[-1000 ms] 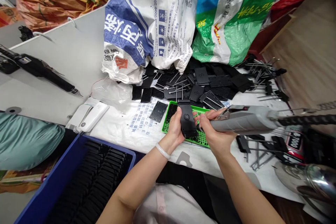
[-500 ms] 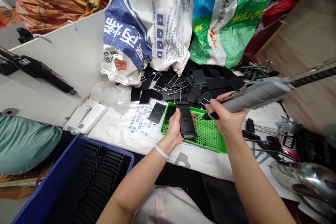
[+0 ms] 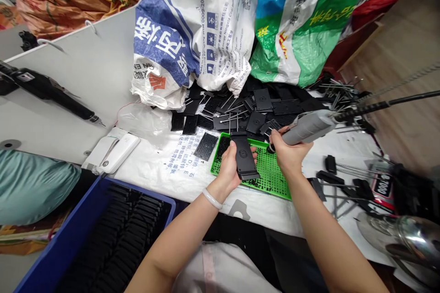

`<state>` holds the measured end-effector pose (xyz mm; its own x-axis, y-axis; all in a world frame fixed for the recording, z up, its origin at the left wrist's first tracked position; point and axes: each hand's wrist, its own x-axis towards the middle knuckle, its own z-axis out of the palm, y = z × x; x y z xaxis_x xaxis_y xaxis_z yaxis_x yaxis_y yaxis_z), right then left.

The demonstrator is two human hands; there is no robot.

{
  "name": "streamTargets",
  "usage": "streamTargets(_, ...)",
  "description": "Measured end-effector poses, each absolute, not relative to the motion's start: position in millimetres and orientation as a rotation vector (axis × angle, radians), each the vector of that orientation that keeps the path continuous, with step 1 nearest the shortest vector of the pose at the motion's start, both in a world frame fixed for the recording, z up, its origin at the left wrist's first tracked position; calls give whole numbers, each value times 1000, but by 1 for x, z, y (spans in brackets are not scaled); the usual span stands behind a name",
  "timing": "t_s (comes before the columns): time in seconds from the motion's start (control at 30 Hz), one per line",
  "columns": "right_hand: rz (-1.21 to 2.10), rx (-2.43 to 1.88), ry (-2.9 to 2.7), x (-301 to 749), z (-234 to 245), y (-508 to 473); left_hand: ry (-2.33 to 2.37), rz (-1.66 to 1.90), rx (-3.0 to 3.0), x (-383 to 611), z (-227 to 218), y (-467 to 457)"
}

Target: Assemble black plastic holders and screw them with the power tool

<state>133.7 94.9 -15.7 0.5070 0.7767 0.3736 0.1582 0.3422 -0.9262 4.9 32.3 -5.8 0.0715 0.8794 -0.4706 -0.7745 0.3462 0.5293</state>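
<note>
My left hand [image 3: 229, 164] is closed around a black plastic bracket plate [image 3: 245, 156] with raised lips at both ends and a ring mark in its middle. Under the plate lies a green perforated tray [image 3: 275, 175] with tiny black screws, thickest at its left end. In my right hand [image 3: 290, 152] is a grey electric screwdriver [image 3: 309, 127], its tip pointing down left over the tray, apart from the plate. Its very tip is hard to make out. Behind the tray spreads a pile of black plates [image 3: 256, 121] and metal rods [image 3: 231, 116].
A blue crate [image 3: 103, 182] of stacked black parts stands at lower left. Another screwdriver [image 3: 57, 94] hangs at left, above a white device [image 3: 120, 152]. White [image 3: 220, 23] and green [image 3: 309, 32] sacks stand behind. Rod parts [image 3: 343, 183] and a shiny metal pot [image 3: 409, 238] are at right.
My right hand and the screwdriver have shifted slightly left, and the tool's rear end has swung inward. My left hand still holds the bracket plate in nearly the same place.
</note>
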Motion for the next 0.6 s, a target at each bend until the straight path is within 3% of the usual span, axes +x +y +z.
streamTargets(0.33, 533, -1172, -994, 133, -10, 95, 823, 1255, 157, 7, -8, 33)
streamTargets(0.6, 802, -949, -969, 112, 53, 39, 778, 1278, 203, 8, -16, 33)
